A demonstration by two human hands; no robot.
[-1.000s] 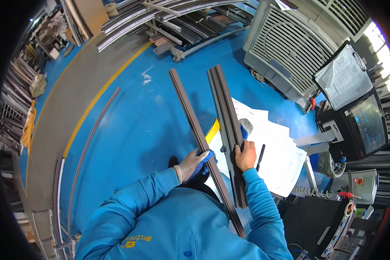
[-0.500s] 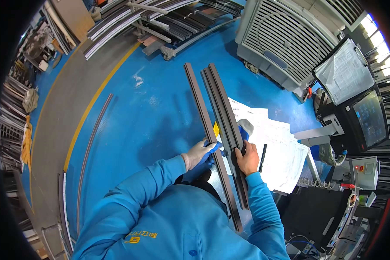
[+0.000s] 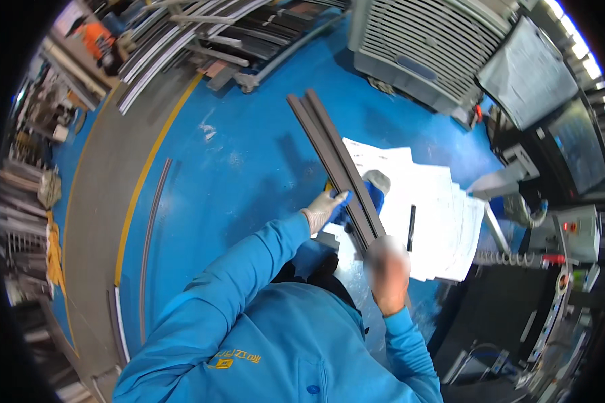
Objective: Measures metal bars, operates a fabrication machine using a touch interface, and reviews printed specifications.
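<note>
Two long dark brown metal profiles (image 3: 331,156) lie side by side, slanting from the upper middle down toward my body. My left hand (image 3: 324,209), in a white glove with blue on the fingers, is closed on their left edge about midway. My bare right hand (image 3: 391,279) is at their near end, covering it; its fingers are smeared, so their grip does not show. Just right of the profiles is a grey and blue thing (image 3: 376,185), partly hidden. White paper sheets (image 3: 433,215) spread beneath and to the right, with a black pen-like stick (image 3: 411,227) on them.
A single thin profile (image 3: 153,242) lies at left on the blue floor (image 3: 222,174). A rack of profiles (image 3: 249,77) and a large grey louvred unit (image 3: 417,70) are at the far side. A monitor (image 3: 578,158) and clipboard (image 3: 528,74) stand right. Someone in orange (image 3: 95,40) is far left.
The left profile has come against the right one, closing the gap between them. My right hand has shifted toward the near end. The view has turned slightly, bringing a person into sight.
</note>
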